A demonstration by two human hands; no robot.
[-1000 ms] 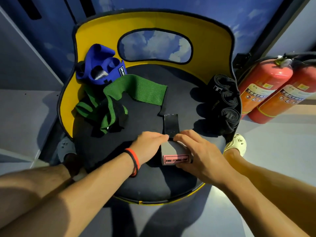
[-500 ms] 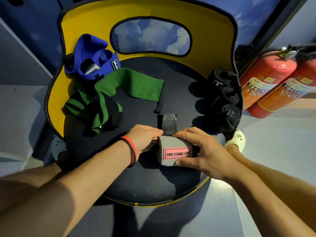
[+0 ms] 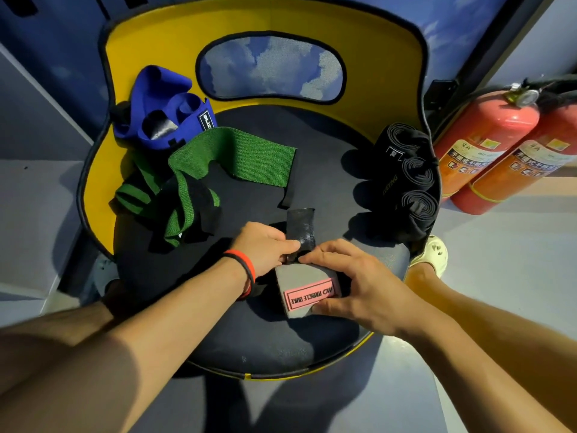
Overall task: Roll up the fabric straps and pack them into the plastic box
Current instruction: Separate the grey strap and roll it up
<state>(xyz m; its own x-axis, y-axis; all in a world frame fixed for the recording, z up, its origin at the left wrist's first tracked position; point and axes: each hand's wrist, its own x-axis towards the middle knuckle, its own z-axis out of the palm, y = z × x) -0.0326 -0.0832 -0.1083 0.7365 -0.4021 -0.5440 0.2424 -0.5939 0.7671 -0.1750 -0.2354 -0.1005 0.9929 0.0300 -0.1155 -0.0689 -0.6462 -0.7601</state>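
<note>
A grey rolled strap [image 3: 304, 284] with a pink label lies on the black seat of a yellow chair [image 3: 312, 345]. Its black hook-and-loop tail [image 3: 300, 228] sticks out toward the chair back. My right hand [image 3: 352, 281] grips the roll from the right, thumb under the label. My left hand [image 3: 265, 246] pinches the strap at the base of the tail. Unrolled green straps [image 3: 199, 179] lie at the left, blue rolled straps [image 3: 165, 115] behind them. Three black rolled straps [image 3: 409, 185] stand at the seat's right edge. No plastic box is in view.
Two red fire extinguishers [image 3: 496, 145] stand on the floor right of the chair. My foot in a pale clog [image 3: 432, 253] shows beside the seat. The yellow backrest [image 3: 268, 20] curves round the rear. Grey floor lies on both sides.
The grey roll has turned so its pink label faces up toward me. My left hand shifted onto the base of the black tail; my right hand wrapped further round the roll.
</note>
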